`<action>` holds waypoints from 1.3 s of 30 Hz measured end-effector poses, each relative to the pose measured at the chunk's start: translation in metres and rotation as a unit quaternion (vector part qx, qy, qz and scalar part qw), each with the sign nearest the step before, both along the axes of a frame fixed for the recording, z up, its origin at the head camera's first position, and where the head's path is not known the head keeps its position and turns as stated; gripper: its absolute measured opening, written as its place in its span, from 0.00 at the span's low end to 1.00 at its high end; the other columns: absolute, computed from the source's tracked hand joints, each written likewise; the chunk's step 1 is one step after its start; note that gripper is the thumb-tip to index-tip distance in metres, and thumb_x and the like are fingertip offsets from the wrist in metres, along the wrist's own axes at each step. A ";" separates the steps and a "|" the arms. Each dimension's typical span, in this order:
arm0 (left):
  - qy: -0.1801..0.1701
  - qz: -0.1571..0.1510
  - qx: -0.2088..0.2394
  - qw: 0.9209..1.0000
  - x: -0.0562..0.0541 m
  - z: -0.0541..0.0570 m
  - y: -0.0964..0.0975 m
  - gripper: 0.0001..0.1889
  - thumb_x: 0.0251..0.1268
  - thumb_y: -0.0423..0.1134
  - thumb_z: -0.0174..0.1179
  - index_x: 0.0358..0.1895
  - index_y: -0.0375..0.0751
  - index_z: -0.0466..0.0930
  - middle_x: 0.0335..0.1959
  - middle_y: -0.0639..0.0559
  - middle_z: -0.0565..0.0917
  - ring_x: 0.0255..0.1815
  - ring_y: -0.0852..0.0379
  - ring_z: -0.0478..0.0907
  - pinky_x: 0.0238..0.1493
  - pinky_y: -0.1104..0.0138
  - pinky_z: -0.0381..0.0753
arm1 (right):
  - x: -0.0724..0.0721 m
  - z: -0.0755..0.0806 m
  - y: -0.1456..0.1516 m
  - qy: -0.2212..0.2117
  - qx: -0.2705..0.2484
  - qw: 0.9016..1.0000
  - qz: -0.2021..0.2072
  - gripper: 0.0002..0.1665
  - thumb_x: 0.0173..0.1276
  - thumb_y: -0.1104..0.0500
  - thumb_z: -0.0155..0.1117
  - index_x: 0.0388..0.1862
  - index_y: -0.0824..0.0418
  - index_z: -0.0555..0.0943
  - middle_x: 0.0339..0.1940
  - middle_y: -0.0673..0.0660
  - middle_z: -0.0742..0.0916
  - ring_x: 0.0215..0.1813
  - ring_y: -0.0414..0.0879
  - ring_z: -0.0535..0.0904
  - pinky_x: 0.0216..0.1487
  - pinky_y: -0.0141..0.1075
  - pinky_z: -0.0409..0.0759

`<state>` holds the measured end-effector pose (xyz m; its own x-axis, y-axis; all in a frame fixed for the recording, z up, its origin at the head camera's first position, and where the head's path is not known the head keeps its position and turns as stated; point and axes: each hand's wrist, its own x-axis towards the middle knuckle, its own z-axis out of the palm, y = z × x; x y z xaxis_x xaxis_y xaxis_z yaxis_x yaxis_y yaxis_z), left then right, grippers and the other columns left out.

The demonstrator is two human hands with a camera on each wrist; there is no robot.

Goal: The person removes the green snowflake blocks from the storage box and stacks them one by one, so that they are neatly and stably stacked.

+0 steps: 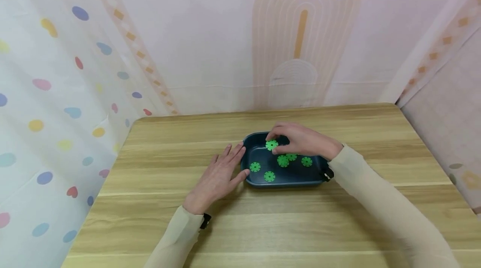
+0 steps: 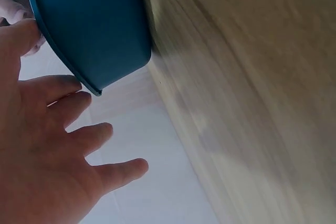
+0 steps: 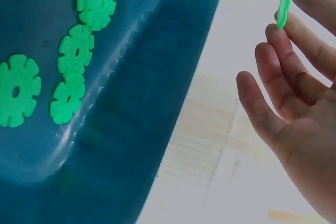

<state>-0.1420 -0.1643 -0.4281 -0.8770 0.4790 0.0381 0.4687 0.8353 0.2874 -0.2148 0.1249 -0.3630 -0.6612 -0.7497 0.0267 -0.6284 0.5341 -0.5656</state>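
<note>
A dark blue tray [image 1: 289, 182] with rounded corners holds several green notched plastic discs, among them one disc [image 1: 255, 167] near the left end and another disc [image 1: 307, 162] toward the right. Over the tray, my right hand [image 1: 302, 139] pinches a green notched disc [image 3: 283, 10] between thumb and forefinger, the other fingers loosely bent. My left hand [image 1: 218, 178] lies at the tray's left end, fingers spread and fairly straight, with thumb and fingertips at the rim. In the left wrist view the thumb and forefinger touch the tray's edge [image 2: 63, 61].
The tray stands on a wood-grain table [image 1: 158, 193]. A pale patterned curtain [image 1: 210, 42] hangs behind the table's back edge, and a dotted curtain [image 1: 56, 105] runs along the left. Black bands circle both wrists at the sleeves.
</note>
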 end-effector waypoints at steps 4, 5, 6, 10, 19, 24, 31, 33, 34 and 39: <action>-0.011 0.003 -0.012 1.000 -0.001 0.000 0.001 0.38 0.82 0.59 0.49 0.84 0.42 0.53 0.85 0.49 0.51 0.84 0.39 0.48 0.76 0.35 0.56 | 0.007 -0.001 0.008 0.022 -0.021 0.999 -0.013 0.23 0.72 0.50 0.72 0.60 0.60 0.84 0.58 0.54 0.84 0.58 0.50 0.81 0.64 0.50 0.80; -0.011 0.004 -0.014 1.000 -0.001 -0.001 0.001 0.38 0.82 0.59 0.49 0.84 0.42 0.53 0.85 0.49 0.51 0.84 0.39 0.48 0.76 0.35 0.56 | 0.009 -0.001 0.010 0.026 -0.026 0.999 -0.018 0.23 0.71 0.50 0.73 0.60 0.59 0.84 0.58 0.54 0.84 0.58 0.50 0.80 0.64 0.49 0.80; -0.014 0.005 -0.015 1.000 -0.001 -0.001 0.001 0.38 0.82 0.59 0.48 0.84 0.42 0.52 0.85 0.49 0.50 0.84 0.39 0.48 0.76 0.35 0.56 | 0.011 0.000 0.012 0.029 -0.030 0.999 -0.025 0.23 0.71 0.50 0.73 0.60 0.59 0.84 0.58 0.54 0.85 0.58 0.49 0.80 0.63 0.49 0.80; -0.021 0.008 -0.013 1.000 0.000 -0.001 0.002 0.39 0.82 0.59 0.48 0.84 0.41 0.51 0.85 0.50 0.49 0.84 0.40 0.47 0.76 0.36 0.55 | 0.018 0.000 0.020 0.034 -0.040 0.997 -0.054 0.23 0.70 0.51 0.74 0.60 0.58 0.85 0.59 0.53 0.84 0.58 0.49 0.80 0.62 0.49 0.81; -0.030 0.008 0.004 1.000 0.000 -0.001 0.000 0.38 0.82 0.59 0.48 0.84 0.40 0.52 0.85 0.50 0.49 0.84 0.42 0.47 0.77 0.37 0.54 | 0.031 0.000 0.043 0.046 -0.061 0.992 -0.097 0.21 0.70 0.54 0.74 0.59 0.59 0.85 0.58 0.54 0.83 0.57 0.52 0.80 0.59 0.53 0.80; -0.036 0.009 0.007 0.999 -0.001 0.000 0.000 0.38 0.82 0.59 0.47 0.84 0.41 0.51 0.85 0.50 0.48 0.85 0.44 0.46 0.77 0.37 0.54 | 0.036 -0.004 0.056 0.059 -0.068 0.989 -0.120 0.21 0.69 0.54 0.75 0.59 0.58 0.85 0.56 0.53 0.84 0.57 0.52 0.81 0.60 0.53 0.80; -0.041 0.008 0.010 0.999 -0.002 0.000 0.000 0.38 0.82 0.59 0.47 0.84 0.41 0.51 0.85 0.51 0.48 0.85 0.44 0.46 0.77 0.37 0.56 | 0.043 -0.011 0.071 0.078 -0.086 0.983 -0.139 0.20 0.67 0.57 0.76 0.57 0.60 0.86 0.53 0.54 0.86 0.55 0.52 0.82 0.56 0.53 0.81; -0.043 0.008 0.012 0.999 -0.002 0.000 0.000 0.38 0.82 0.59 0.48 0.84 0.41 0.51 0.85 0.51 0.48 0.85 0.44 0.46 0.76 0.37 0.56 | 0.045 -0.013 0.075 0.077 -0.090 0.982 -0.148 0.20 0.67 0.58 0.76 0.57 0.60 0.86 0.53 0.54 0.86 0.55 0.53 0.82 0.55 0.53 0.81; -0.043 0.008 0.013 0.999 -0.002 0.000 0.000 0.38 0.82 0.59 0.48 0.84 0.41 0.51 0.85 0.51 0.48 0.85 0.44 0.46 0.76 0.37 0.56 | 0.046 -0.014 0.077 0.077 -0.090 0.981 -0.152 0.20 0.67 0.59 0.76 0.56 0.60 0.86 0.53 0.54 0.86 0.55 0.52 0.82 0.56 0.53 0.81; -0.048 0.009 0.016 0.999 -0.002 0.001 0.000 0.38 0.82 0.59 0.48 0.84 0.41 0.51 0.85 0.51 0.48 0.85 0.44 0.46 0.77 0.37 0.56 | 0.051 -0.018 0.087 0.076 -0.096 0.978 -0.171 0.18 0.68 0.59 0.76 0.56 0.59 0.86 0.54 0.55 0.85 0.56 0.53 0.82 0.57 0.54 0.81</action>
